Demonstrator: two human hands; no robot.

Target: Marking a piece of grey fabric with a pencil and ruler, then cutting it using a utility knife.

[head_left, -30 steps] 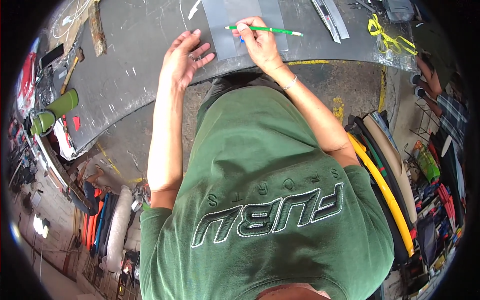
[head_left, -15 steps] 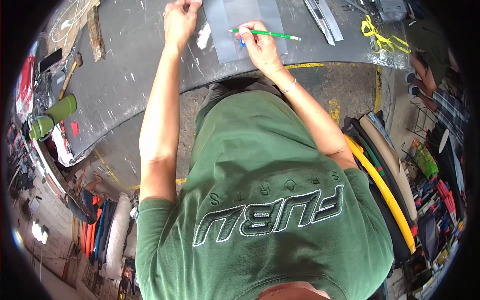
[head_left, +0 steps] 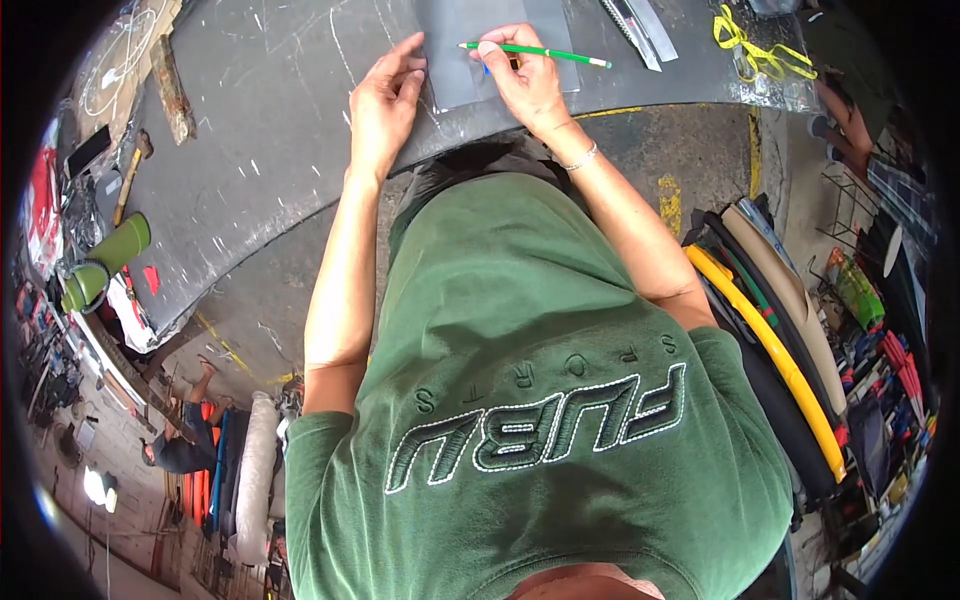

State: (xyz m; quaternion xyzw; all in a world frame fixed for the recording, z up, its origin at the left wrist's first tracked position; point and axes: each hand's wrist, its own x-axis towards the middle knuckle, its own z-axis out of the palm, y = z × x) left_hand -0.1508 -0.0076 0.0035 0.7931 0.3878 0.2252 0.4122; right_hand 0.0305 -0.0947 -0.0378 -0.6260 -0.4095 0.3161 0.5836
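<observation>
Green is seen on the slim pencil, which is held crosswise in the right grip; thumb and fingers are closed on it, with its sharpened tip pointed toward the left grip and its other end carried out to the right. Whether anything is touched by the tip cannot be told. Beneath the right grip a translucent sheet is laid on the dark surface, and a small blue piece, mostly hidden, is seen just under the fingers. The left grip is held partly open, fingers bent and thumb a little apart, just beside the sheet's left edge; whether that edge is touched cannot be told. A bracelet is worn on the wrist below the right grip. To the right of that grip, a grey strip is laid near the pencil's end, and a crumpled yellow tape is placed farther out. Well to the left of the left grip, a rough wooden stick, a hammer, a dark flat device and a green cylinder are spread along the surface
</observation>
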